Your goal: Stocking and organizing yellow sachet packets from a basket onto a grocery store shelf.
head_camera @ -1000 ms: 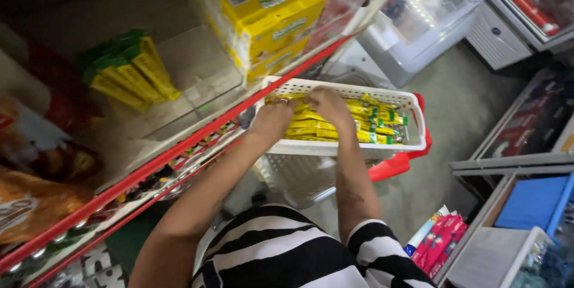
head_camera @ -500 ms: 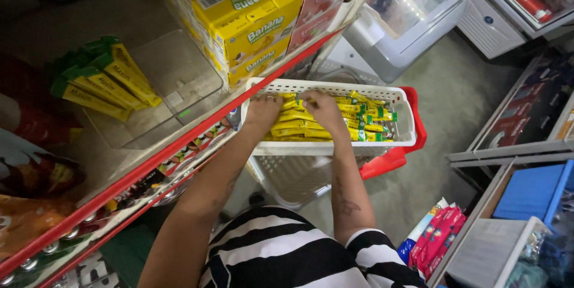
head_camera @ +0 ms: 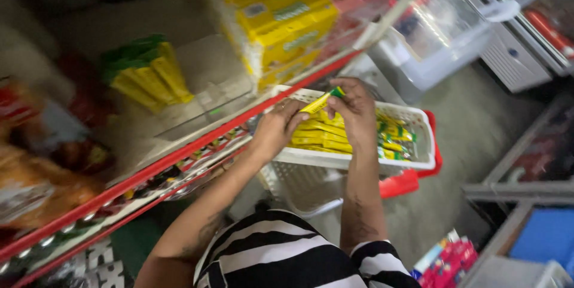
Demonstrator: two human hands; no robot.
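Head view, looking down over striped shirt (head_camera: 281,258). Both hands raised just above white basket (head_camera: 418,122). Right hand (head_camera: 356,111) clenched on one yellow packet (head_camera: 320,102) near its green end, thumb and fingers pinching from behind. Left hand (head_camera: 278,129) closed on the packet's lower end, just beneath and left of that grip. Packet held tilted, clear of the stack directly below.

Handling judged: packet thin, light, flexible, foil-like and probably slippery; best taken near an end seam or across the flat faces, not by the middle, where it would bend.

Count: one packet in the grip; remaining packets (head_camera: 326,135) below it in the basket, overlapping, roughly eight to a dozen, exact number not readable. One basket, resting on a red stool (head_camera: 406,181) beneath. Left of the grip, one red-edged shelf (head_camera: 179,150) carrying one bundle of similar yellow packets (head_camera: 149,78). Above the grip, stacked yellow cartons (head_camera: 281,22), about four, blurred.
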